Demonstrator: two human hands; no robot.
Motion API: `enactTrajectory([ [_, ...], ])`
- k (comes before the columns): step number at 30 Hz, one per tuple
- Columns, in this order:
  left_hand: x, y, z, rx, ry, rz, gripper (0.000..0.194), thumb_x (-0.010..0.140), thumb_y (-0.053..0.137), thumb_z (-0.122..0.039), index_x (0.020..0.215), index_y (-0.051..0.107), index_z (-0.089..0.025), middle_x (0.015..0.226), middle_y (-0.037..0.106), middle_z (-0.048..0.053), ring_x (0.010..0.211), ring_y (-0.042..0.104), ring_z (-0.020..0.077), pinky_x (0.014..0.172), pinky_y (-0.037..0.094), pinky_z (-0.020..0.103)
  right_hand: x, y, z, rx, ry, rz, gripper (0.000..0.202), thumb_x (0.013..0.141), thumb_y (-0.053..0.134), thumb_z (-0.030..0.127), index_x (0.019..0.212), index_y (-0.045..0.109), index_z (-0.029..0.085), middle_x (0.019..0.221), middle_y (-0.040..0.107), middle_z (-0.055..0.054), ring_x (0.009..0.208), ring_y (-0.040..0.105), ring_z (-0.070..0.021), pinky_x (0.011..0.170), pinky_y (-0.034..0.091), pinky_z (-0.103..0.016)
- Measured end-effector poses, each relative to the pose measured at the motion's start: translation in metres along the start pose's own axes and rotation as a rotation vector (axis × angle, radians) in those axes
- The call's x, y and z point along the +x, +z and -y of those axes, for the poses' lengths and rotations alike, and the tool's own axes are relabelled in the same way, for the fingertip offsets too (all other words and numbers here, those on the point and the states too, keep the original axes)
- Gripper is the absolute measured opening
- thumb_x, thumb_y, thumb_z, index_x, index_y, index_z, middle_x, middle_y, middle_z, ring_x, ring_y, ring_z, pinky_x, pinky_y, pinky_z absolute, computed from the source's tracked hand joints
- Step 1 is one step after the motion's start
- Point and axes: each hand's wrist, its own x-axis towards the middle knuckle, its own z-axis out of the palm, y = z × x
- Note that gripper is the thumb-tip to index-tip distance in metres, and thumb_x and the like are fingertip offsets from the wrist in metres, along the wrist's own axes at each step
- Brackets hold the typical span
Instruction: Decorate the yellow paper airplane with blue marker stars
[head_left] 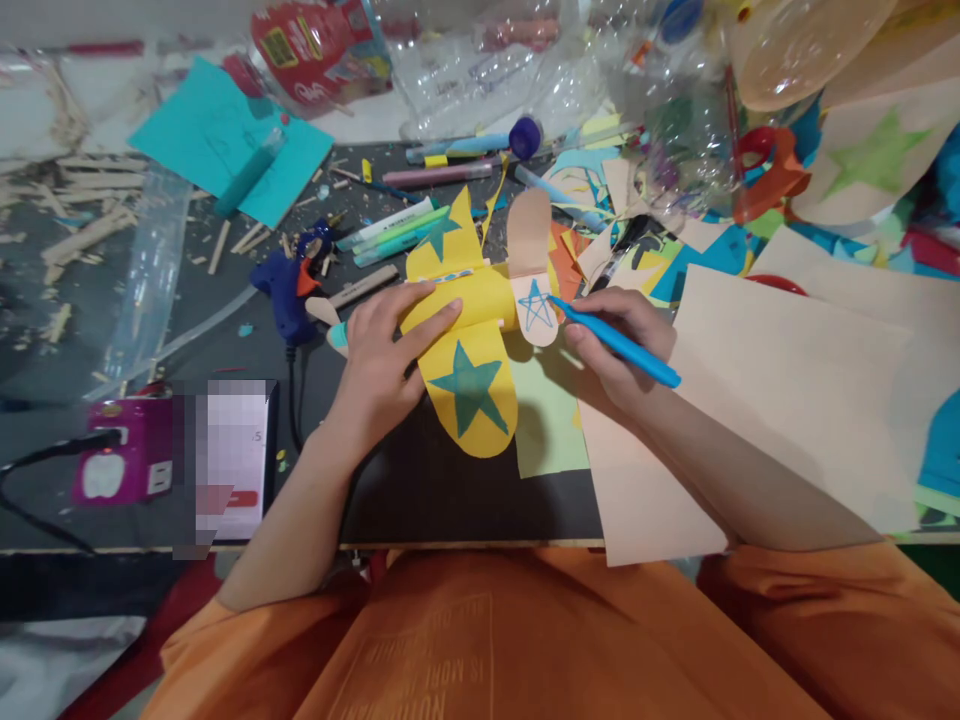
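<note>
A yellow paper airplane model (480, 300) lies on the dark table, with a green star on each wing. My left hand (394, 345) rests over its body, fingers spread across the yellow paper and pressing it down. At the right end sits a pale paper tail piece (534, 310) with a blue star outline drawn on it. My right hand (626, 335) grips a blue marker (622, 345), its tip at the star's right edge. The far half of the tail piece is plain. At the left end, a pale propeller (328, 315) shows partly behind my left hand.
A blue glue gun (289, 290) lies left, its cable running toward me. A phone (236, 450) and purple power box (127, 450) sit front left. Pale paper sheets (780, 390) cover the right. Markers (394, 230), paper scraps, wood sticks and plastic bottles (315, 50) crowd the back.
</note>
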Motion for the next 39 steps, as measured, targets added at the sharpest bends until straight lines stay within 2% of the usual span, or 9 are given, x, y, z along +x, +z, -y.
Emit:
enactTrajectory([
  [5,0.0001,0.0038,-0.0027,0.044,0.018,-0.060,0.033,0.104,0.053,-0.040,0.135,0.063,-0.035,0.139,0.066,0.007,0.129,0.061,0.0276,0.108,0.048,0.046,-0.0003,0.0009,-0.0024,-0.026,0.007,-0.001,0.011,0.085,0.075,0.023,0.095,0.071,0.025,0.088,0.077,-0.001,0.077,0.074,-0.0189,0.070,0.064,-0.033],
  [8,-0.0003,0.0051,-0.0034,0.057,-0.001,-0.053,0.032,0.105,0.052,-0.042,0.134,0.064,-0.034,0.138,0.067,0.007,0.130,0.061,0.0269,0.109,0.047,0.047,-0.0004,0.0009,-0.0028,-0.036,-0.006,0.014,0.011,0.086,0.074,0.020,0.096,0.071,0.024,0.088,0.077,-0.001,0.077,0.075,-0.0181,0.070,0.064,-0.032],
  [17,0.0004,-0.0004,-0.0026,-0.089,-0.091,0.074,0.036,0.105,0.051,-0.046,0.136,0.063,-0.033,0.146,0.061,0.007,0.137,0.056,0.0313,0.116,0.040,0.055,-0.0001,0.0021,-0.0040,-0.047,0.030,0.049,0.011,0.090,0.073,0.033,0.094,0.069,0.024,0.085,0.075,-0.001,0.072,0.073,-0.0178,0.065,0.061,-0.031],
  [23,0.0003,0.0002,-0.0023,-0.034,-0.045,0.025,0.035,0.104,0.054,-0.045,0.137,0.063,-0.036,0.142,0.064,0.007,0.133,0.060,0.0302,0.113,0.044,0.053,-0.0005,0.0011,-0.0039,-0.046,0.052,0.041,0.014,0.090,0.073,0.037,0.095,0.070,0.023,0.086,0.075,-0.002,0.073,0.072,-0.0179,0.066,0.061,-0.031],
  [27,-0.0001,0.0005,-0.0009,-0.048,-0.037,0.031,0.035,0.104,0.055,-0.044,0.137,0.063,-0.035,0.142,0.064,0.008,0.133,0.059,0.0309,0.112,0.044,0.055,0.0001,0.0017,-0.0042,-0.026,0.004,0.047,0.010,0.091,0.073,0.032,0.095,0.070,0.024,0.086,0.075,-0.001,0.073,0.072,-0.0162,0.066,0.059,-0.028],
  [32,0.0008,-0.0004,-0.0014,-0.077,-0.071,0.061,0.035,0.107,0.047,-0.041,0.137,0.063,-0.032,0.144,0.062,0.009,0.136,0.056,0.0315,0.114,0.042,0.056,0.0003,0.0029,-0.0048,-0.058,-0.008,0.039,0.008,0.088,0.072,0.027,0.096,0.070,0.025,0.086,0.076,0.000,0.072,0.073,-0.0158,0.064,0.059,-0.027],
  [39,-0.0004,0.0014,0.0008,-0.021,-0.028,0.030,0.037,0.102,0.057,-0.043,0.138,0.061,-0.038,0.143,0.064,0.006,0.133,0.060,0.0300,0.111,0.045,0.052,0.0003,0.0045,-0.0075,-0.050,-0.049,0.013,0.010,0.086,0.073,0.023,0.096,0.071,0.026,0.086,0.077,0.001,0.073,0.074,-0.0164,0.065,0.061,-0.028],
])
